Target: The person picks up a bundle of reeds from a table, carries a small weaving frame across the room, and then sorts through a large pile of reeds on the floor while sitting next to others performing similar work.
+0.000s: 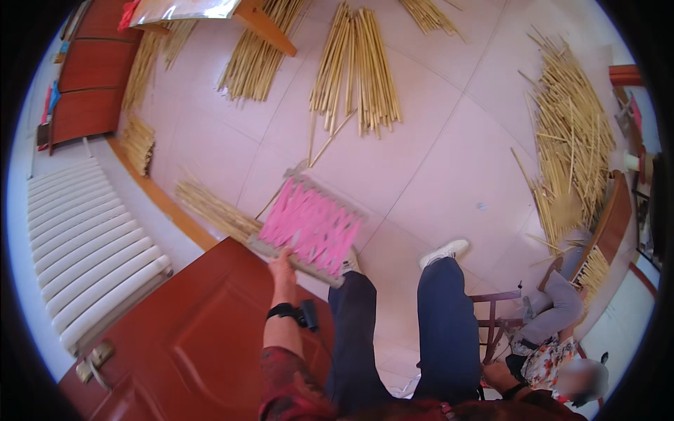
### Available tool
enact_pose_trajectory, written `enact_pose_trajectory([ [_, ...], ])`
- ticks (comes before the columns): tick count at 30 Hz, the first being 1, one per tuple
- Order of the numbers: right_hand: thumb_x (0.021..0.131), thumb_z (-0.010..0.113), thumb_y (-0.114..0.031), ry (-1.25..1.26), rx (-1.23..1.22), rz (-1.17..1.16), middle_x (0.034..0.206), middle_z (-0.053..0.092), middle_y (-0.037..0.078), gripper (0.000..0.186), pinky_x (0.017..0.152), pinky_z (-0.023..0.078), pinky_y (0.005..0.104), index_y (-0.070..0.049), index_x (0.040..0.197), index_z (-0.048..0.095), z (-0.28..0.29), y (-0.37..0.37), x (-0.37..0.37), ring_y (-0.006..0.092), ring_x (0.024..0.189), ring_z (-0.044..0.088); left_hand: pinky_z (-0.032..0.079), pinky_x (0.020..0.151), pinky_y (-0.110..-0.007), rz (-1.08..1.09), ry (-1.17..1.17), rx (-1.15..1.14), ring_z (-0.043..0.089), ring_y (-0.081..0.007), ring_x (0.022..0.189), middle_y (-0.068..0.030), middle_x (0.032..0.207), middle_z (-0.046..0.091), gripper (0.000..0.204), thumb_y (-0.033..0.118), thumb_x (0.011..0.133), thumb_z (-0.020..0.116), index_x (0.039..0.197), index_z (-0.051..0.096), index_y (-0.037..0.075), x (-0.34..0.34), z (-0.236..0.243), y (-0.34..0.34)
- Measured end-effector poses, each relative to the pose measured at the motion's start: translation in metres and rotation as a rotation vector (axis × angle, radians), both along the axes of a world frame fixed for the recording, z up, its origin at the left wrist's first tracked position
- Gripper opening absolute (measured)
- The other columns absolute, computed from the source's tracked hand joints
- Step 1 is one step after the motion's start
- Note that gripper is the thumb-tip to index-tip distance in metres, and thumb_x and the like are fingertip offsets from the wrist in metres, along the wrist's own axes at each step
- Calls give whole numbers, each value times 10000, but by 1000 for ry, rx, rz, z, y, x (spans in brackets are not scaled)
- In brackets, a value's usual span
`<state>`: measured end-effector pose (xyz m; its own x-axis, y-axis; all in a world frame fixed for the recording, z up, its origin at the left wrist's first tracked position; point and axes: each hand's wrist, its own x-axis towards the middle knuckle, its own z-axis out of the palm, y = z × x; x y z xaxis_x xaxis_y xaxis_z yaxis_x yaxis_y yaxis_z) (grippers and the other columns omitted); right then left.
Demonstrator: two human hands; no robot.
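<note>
- Red-brown door [189, 344] fills the lower left, just beside the person's left arm.
- Reed bundles [358, 67] lie spread over the pale tiled floor [435, 161].
- Pink woven mat [311, 226] hangs tilted above the floor, its lower corner gripped in the left hand [282, 268].
- Right hand [495, 375] sits low by a chair; its grip cannot be told.

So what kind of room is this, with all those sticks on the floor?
Probably a room in a home used as a craft workshop: reed bundles lie on the tiled floor, beside a radiator and red door.
</note>
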<state>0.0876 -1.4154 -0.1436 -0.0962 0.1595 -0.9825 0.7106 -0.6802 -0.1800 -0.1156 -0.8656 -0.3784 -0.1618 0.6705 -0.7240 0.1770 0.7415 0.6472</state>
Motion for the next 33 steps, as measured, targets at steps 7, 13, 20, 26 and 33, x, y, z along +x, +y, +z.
enact_pose_trajectory([
  [7,787,434,-190,52,-16,32,719,601,146,223,569,462,421,-71,909,577,-13,46,-25,311,667,593,461,693,-318,64,-199,-51,535,-159,780,-28,858,536,366,22,688,619,1025,482,56,-101,-68,50],
  [13,785,460,-213,-89,-8,-323,848,599,155,225,635,458,414,-68,907,581,-20,58,-62,322,760,583,414,822,-389,-3,-105,-301,520,-233,944,-90,1056,541,461,374,801,529,1125,484,50,-185,-119,77],
  [20,789,463,-244,-52,-52,-381,888,595,138,257,672,463,387,-94,988,527,-17,76,-85,294,800,586,233,909,-565,38,199,-455,250,-287,1210,-75,1327,282,572,398,811,452,1301,267,168,-221,-139,81],
  [26,803,441,-202,-98,-87,-640,880,587,185,251,712,450,383,-34,948,560,1,118,-61,321,809,570,362,805,-453,-410,54,-464,425,-244,1069,-62,1227,404,424,276,824,461,1218,364,154,-160,-95,70],
  [33,754,476,-252,14,-100,-754,882,594,163,265,719,457,380,-83,935,571,2,58,-68,328,828,576,425,743,-336,-1673,120,180,532,-272,856,-141,890,563,267,135,762,526,976,536,-25,-75,-38,20],
])
